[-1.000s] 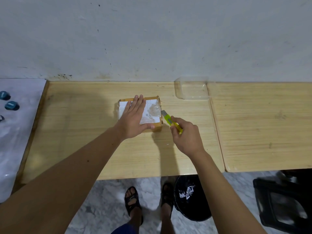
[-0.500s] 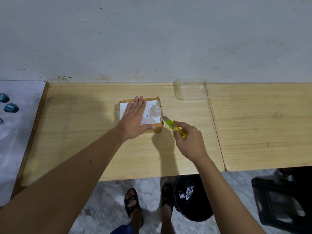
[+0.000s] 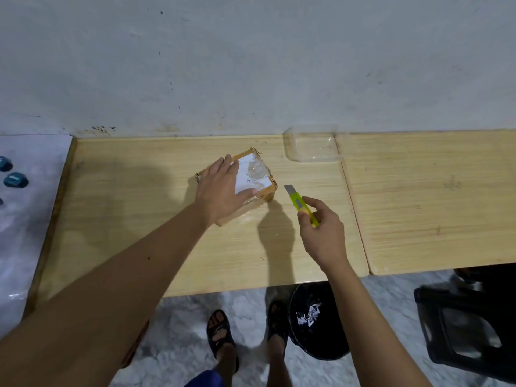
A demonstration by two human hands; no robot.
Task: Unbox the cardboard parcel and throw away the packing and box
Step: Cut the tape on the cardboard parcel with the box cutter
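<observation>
Fingers (image 3: pixel 226 174) of the left hand (image 3: pixel 220 191) lie flat, pinning the box (image 3: pixel 251 174) on the counter (image 3: pixel 125 219); the right hand (image 3: pixel 321 233) grips a knife (image 3: pixel 300 203) just beside it, ready to slit tape.

cardboard parcel (image 3: pixel 252 182): taped, white label, on wooden table (image 3: pixel 139 219) | left hand (image 3: pixel 220 188): flat on parcel top | right hand (image 3: pixel 321 233): grips yellow-green box cutter (image 3: pixel 300 203), blade out, just beside parcel | black bin (image 3: pixel 315 322): under table edge
</observation>
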